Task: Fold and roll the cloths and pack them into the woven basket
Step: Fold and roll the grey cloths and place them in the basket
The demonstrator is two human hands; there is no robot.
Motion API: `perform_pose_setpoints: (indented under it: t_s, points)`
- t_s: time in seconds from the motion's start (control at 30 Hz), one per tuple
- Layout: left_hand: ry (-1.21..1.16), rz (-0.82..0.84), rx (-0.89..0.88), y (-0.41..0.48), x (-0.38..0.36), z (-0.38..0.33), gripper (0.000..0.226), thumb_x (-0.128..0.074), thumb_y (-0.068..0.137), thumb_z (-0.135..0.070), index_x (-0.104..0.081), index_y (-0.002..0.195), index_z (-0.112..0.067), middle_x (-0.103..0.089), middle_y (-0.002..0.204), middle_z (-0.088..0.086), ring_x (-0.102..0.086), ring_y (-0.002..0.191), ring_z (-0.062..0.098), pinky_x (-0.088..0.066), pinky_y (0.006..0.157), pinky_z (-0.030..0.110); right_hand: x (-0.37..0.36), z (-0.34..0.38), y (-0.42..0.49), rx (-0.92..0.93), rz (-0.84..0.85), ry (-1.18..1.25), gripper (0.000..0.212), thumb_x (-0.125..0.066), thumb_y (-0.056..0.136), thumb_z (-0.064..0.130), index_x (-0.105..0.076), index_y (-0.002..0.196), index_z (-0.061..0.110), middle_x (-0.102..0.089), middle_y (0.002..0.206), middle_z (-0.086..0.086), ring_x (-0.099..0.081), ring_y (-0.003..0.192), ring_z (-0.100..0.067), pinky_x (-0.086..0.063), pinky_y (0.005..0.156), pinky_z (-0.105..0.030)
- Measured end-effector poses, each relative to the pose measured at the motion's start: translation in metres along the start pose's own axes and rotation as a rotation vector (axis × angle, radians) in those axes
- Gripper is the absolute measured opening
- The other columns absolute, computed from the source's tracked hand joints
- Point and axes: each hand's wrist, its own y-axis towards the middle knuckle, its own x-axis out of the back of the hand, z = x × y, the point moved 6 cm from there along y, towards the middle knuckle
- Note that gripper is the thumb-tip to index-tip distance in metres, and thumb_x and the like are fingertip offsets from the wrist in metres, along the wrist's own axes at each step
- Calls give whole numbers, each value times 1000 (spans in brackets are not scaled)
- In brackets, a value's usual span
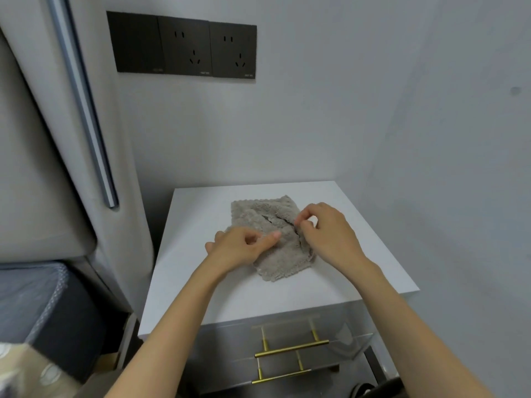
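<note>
A fluffy beige cloth [260, 215] lies partly folded on the white top of a small nightstand [198, 282]. My left hand [240, 245] rests on the cloth's near left part, thumb and fingers pinching its pile. My right hand [327, 231] pinches a folded edge at the cloth's right side, with one flap lying over the middle. No woven basket is in view.
The nightstand stands in a corner, with grey walls behind and to the right. Black wall sockets [184, 45] sit above it. Gold drawer handles [291, 348] show on its front. A padded headboard [43, 168] and a dark mattress [43, 305] are to the left.
</note>
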Motion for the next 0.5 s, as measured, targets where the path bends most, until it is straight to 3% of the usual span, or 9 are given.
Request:
perform_pose_setpoints:
  t_s: [0.07, 0.13, 0.2, 0.27, 0.37, 0.43, 0.5]
  points:
    - [-43, -95, 43, 1, 8, 4, 61, -33, 81, -78, -68, 75, -28, -60, 79, -8, -45, 101, 25, -28, 78, 35, -11, 5, 7, 27, 20, 84, 20, -46, 91, 23, -63, 91, 34, -57, 92, 18, -53, 77, -6, -43, 68, -29]
    - [-105, -171, 57, 7, 11, 10, 52, -31, 91, -65, -68, 99, -30, -62, 110, -1, -41, 118, 32, -27, 85, 35, -26, 4, 12, 28, 71, 46, 22, -46, 95, 31, -65, 107, 31, -63, 94, 15, -58, 87, -11, -45, 70, -28]
    - [-62, -220, 26, 16, 12, 15, 41, -37, 97, -50, -56, 126, -27, -53, 131, 3, -36, 127, 32, -28, 93, 36, -41, -2, 15, 4, 113, -99, 31, -48, 94, 42, -63, 115, 26, -65, 106, 7, -57, 102, -20, -48, 76, -33]
    - [7, -194, 31, 23, 7, 18, 50, -44, 95, -45, -39, 141, -26, -46, 141, 1, -31, 129, 32, -29, 97, 38, -51, -10, 18, -60, 148, -205, 39, -51, 89, 52, -63, 109, 21, -63, 108, 1, -56, 103, -25, -49, 80, -37]
    - [122, -181, 36, 27, -2, 17, 50, -51, 92, -47, -42, 137, -28, -51, 128, 1, -33, 120, 32, -26, 85, 36, -53, -15, 20, -97, 168, -229, 37, -57, 87, 48, -65, 97, 14, -62, 93, -1, -59, 92, -23, -48, 74, -33]
    - [128, -241, 21, 28, -2, 14, 25, -52, 92, -46, -57, 109, -28, -54, 102, -3, -38, 112, 31, -22, 79, 35, -44, -18, 21, -95, 134, -184, 24, -57, 90, 38, -67, 93, 17, -65, 85, 2, -61, 85, -21, -48, 70, -31]
    - [89, -277, 9, 28, 1, 11, 18, -53, 93, -43, -52, 86, -26, -49, 86, -7, -41, 106, 29, -22, 76, 35, -30, -23, 21, -98, 60, -128, 18, -52, 93, 30, -66, 89, 19, -64, 84, 3, -60, 84, -20, -49, 70, -33]
